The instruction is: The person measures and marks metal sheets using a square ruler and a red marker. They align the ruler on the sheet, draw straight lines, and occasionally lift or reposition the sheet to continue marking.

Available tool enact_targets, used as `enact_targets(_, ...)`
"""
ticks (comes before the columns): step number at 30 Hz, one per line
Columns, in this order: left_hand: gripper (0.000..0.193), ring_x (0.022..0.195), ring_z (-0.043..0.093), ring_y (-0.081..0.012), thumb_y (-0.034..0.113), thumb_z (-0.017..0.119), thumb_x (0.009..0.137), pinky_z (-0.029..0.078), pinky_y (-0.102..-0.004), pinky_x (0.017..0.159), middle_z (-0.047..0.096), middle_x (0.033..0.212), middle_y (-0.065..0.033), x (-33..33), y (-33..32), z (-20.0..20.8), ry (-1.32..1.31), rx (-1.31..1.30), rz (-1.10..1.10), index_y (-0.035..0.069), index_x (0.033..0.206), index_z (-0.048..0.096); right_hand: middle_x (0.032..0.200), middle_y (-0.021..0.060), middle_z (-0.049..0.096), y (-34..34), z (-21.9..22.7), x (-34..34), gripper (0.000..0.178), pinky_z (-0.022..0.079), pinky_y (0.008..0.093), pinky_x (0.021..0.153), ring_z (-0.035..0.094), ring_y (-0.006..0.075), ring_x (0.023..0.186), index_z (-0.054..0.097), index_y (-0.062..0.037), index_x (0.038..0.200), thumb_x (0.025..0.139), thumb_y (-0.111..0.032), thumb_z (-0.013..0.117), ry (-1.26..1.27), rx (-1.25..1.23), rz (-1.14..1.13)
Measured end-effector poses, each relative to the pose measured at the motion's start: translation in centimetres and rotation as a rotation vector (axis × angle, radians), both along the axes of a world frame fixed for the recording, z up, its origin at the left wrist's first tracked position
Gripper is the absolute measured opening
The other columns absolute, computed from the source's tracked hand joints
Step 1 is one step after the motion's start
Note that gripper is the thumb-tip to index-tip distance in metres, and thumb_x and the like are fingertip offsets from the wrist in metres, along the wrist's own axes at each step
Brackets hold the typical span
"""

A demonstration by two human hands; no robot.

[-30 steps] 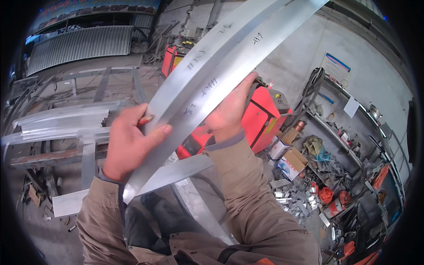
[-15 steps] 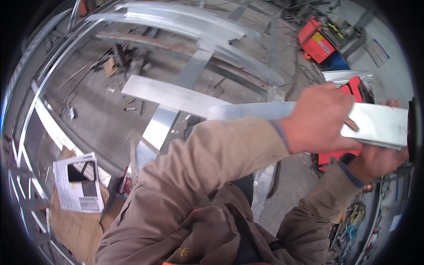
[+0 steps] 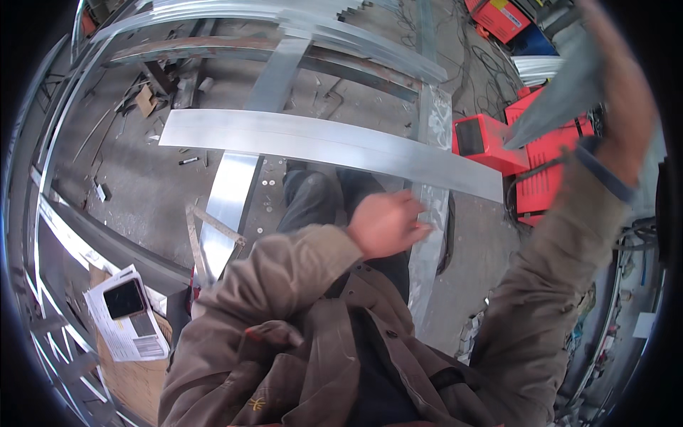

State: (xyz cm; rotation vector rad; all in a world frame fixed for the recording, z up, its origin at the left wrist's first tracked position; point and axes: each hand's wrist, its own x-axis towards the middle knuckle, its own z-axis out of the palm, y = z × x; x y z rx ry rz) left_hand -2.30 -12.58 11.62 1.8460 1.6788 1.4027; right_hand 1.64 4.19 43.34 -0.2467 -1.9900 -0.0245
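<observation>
My left hand (image 3: 388, 224) hovers in front of my body, just below a long flat metal strip (image 3: 327, 142). Its fingers are loosely bent and apart, a little blurred, with nothing visibly held in them. Raised at the far upper right, my right hand (image 3: 622, 92) is smeared by motion. A grey sheet-metal strip (image 3: 558, 99) is in its grasp, slanting down to a narrow end above a red box-shaped machine (image 3: 491, 142). How the fingers close on it is hidden. The long strip lies across a metal crosspiece (image 3: 231, 185) and the rail on the right.
Long metal profiles (image 3: 213, 16) lie along the far side of the frame. A galvanized rail (image 3: 430, 235) runs right of my legs. At lower left, a phone (image 3: 124, 299) rests on papers and cardboard (image 3: 131, 388). A folding ruler (image 3: 213, 228) lies near my left sleeve. Cables (image 3: 491, 64) trail at upper right.
My left hand has come off the held strip and moved left toward my body. My right hand has swung up with that strip, uncovering more of the long strip lying on the frame.
</observation>
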Motion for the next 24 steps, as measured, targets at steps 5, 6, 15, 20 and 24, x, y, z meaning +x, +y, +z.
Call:
enact_targets(5,0.024,0.073,0.073,-0.0326,0.031,0.087,0.089,0.059,-0.0438,0.065,0.072,0.085,-0.009,-3.0,-8.1,-9.0,-0.063,-0.239,0.294,0.008,0.093,0.08,0.131,0.0196,0.074,5.4,-12.9,-6.4,0.066,0.055,0.0438,0.101,0.071,0.0378,0.12,0.061,-0.005,0.144,0.09,-0.033,0.086,-0.346,-0.154,-0.191)
enact_targets(6,0.023,0.074,0.073,-0.0323,0.03,0.087,0.088,0.059,-0.0437,0.065,0.072,0.084,-0.0086,-3.2,-9.1,-10.1,-0.042,-0.235,0.317,0.009,0.091,0.08,0.126,0.0209,0.074,7.1,-15.6,-7.0,0.063,0.057,0.048,0.093,0.072,0.0434,0.113,0.062,-0.0062,0.138,0.086,-0.029,0.089,-0.436,-0.131,-0.206)
enact_targets(15,0.02,0.079,0.072,-0.0343,0.03,0.082,0.091,0.058,-0.046,0.067,0.069,0.085,-0.009,-5.2,-10.1,-12.1,-0.151,-0.344,0.403,0.01,0.09,0.077,0.129,0.0153,0.071,13.6,-34.9,-11.0,0.062,0.056,0.0522,0.094,0.068,0.0415,0.117,0.059,-0.0067,0.135,0.082,-0.019,0.088,-0.878,-0.249,-0.286)
enact_targets(20,0.02,0.081,0.072,-0.0331,0.032,0.082,0.09,0.058,-0.046,0.068,0.068,0.085,-0.007,-5.1,-9.1,-12.0,-0.151,-0.465,0.444,0.013,0.091,0.076,0.129,0.0156,0.071,15.0,-38.7,-11.4,0.066,0.056,0.0513,0.096,0.068,0.0413,0.119,0.058,-0.0069,0.135,0.08,-0.017,0.091,-0.974,-0.267,-0.233)
enact_targets(24,0.021,0.081,0.072,-0.0329,0.033,0.082,0.089,0.058,-0.0464,0.068,0.068,0.085,-0.007,-5.3,-8.4,-12.3,-0.147,-0.46,0.45,0.013,0.09,0.076,0.129,0.0171,0.071,15.9,-40.6,-10.9,0.067,0.056,0.0495,0.097,0.068,0.0412,0.12,0.058,-0.0067,0.134,0.078,-0.018,0.094,-1.005,-0.243,-0.189)
